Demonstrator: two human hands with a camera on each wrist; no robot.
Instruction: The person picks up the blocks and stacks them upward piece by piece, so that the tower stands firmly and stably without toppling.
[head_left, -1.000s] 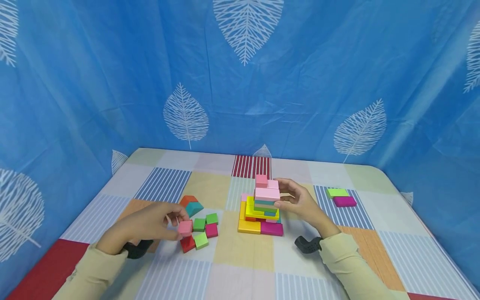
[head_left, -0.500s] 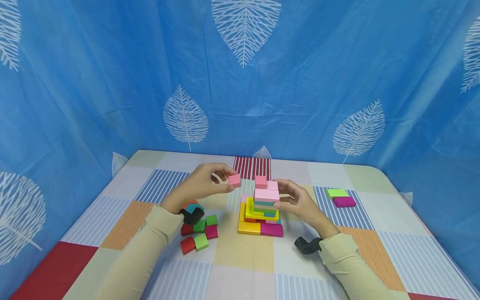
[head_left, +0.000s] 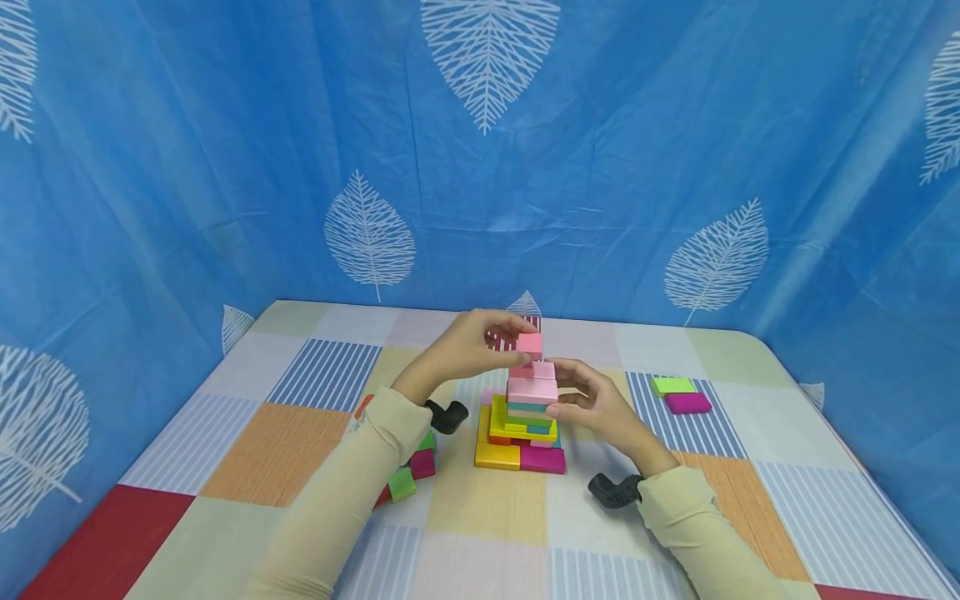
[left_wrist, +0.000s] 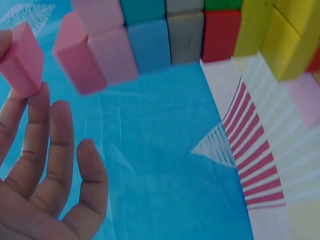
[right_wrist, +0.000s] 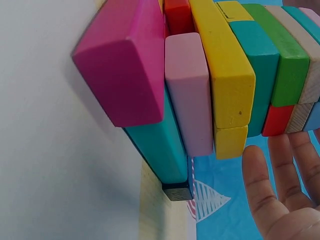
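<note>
My left hand (head_left: 476, 342) pinches a pink block (head_left: 529, 345) between thumb and fingertips, just above the top of a block tower (head_left: 532, 389). In the left wrist view the held pink block (left_wrist: 27, 65) is apart from the tower's topmost pink block (left_wrist: 77, 55). At the tower's right side is my right hand (head_left: 596, 404), thumb tip at the front face and the other fingers round behind. Its fingers look nearly straight in the right wrist view, their tips right at the small red and wooden blocks (right_wrist: 300, 119).
Several loose blocks, one light green (head_left: 402, 483), lie left of the tower, partly hidden by my left forearm. A lime block (head_left: 672, 386) and a magenta block (head_left: 687, 403) lie to the right on the patchwork cloth (head_left: 487, 508). A blue leaf-print curtain (head_left: 585, 167) stands behind.
My left hand has carried the pink block up and right from the loose blocks to just above the tower. My right hand has stayed at the tower's side.
</note>
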